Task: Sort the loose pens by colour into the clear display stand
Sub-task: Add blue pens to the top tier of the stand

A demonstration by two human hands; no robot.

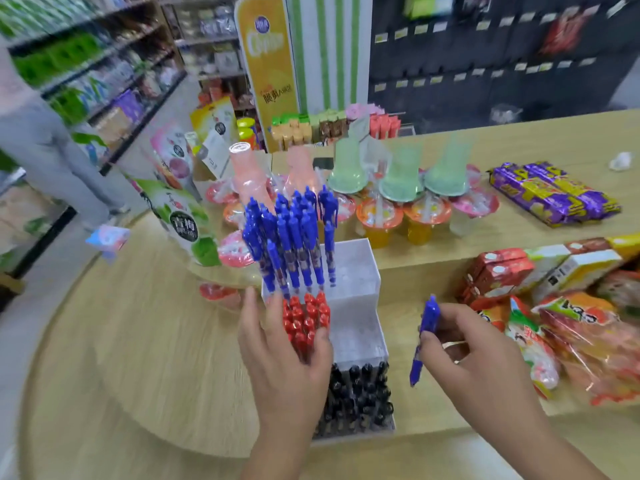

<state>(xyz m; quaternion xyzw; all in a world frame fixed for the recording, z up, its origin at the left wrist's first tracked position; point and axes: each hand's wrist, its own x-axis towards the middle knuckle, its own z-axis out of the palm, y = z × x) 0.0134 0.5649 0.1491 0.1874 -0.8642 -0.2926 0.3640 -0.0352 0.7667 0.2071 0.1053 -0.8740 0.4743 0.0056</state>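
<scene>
**Now: one blue pen in hand, three tiers part-filled**

Presently the clear display stand (353,268) sits on a pale wooden counter (138,358), stepped in three tiers, each holding one colour. The top tier at the stand's back holds blue pens (294,244), upright and crowded towards its left side, with the right side of that tier bare; the middle tier holds red pens (308,317), also bunched at the left; the lowest tier at the stand's front is packed with black pens (360,393) across most of its width.

The left hand (284,358) lies against the stand's left front; its fingers are nearly straight and spread, touching the red pens and the stand's left edge rather than closing round anything. The right hand (474,355) is to the right of the stand, apart from it; its thumb and fingers pinch a loose blue pen (427,327), held roughly upright with a slight tilt, level with the middle tier.

Behind the stand stand rows of jelly cups (381,216) with pink and green domed lids; behind and to the right of it lie purple packets (550,195); to its right, beyond the pen hand, is a heap of orange and red snack bags (588,341). To the stand's left rear a green-and-white pouch (183,216) stands upright. Far to the left rear, a person in grey (45,140) stands by the shop shelves; the view there is blurred.
</scene>
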